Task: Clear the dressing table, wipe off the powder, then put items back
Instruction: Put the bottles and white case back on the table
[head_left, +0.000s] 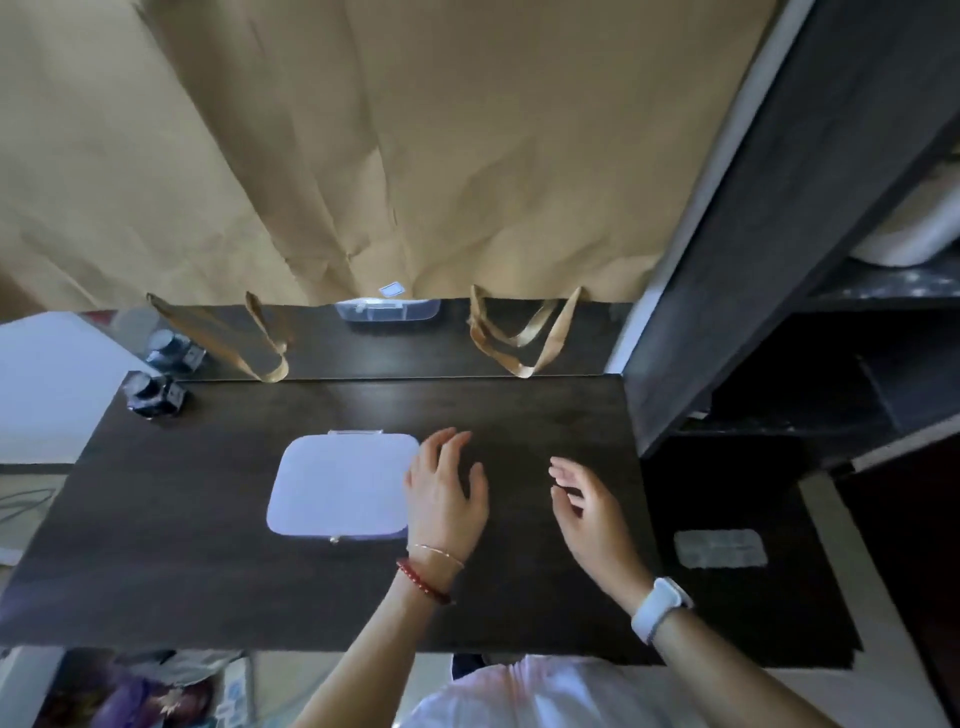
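A dark wooden dressing table (208, 545) fills the lower half of the view. A white square box (340, 486) with a clear clasp lies flat near its middle. My left hand (447, 491) hovers just right of the box, fingers spread, holding nothing; it may touch the box's right edge. My right hand (592, 512) is further right above bare tabletop, fingers apart and empty. A dark glass bottle (156, 395) stands at the table's back left corner. No powder is visible on the dark surface.
A mirror strip at the back is covered by brown paper (415, 156) and reflects the box and bottle. Two tan ribbon loops (524, 338) hang over it. A dark shelf unit (779, 260) rises at the right. A translucent patch (719, 548) lies at the table's right end.
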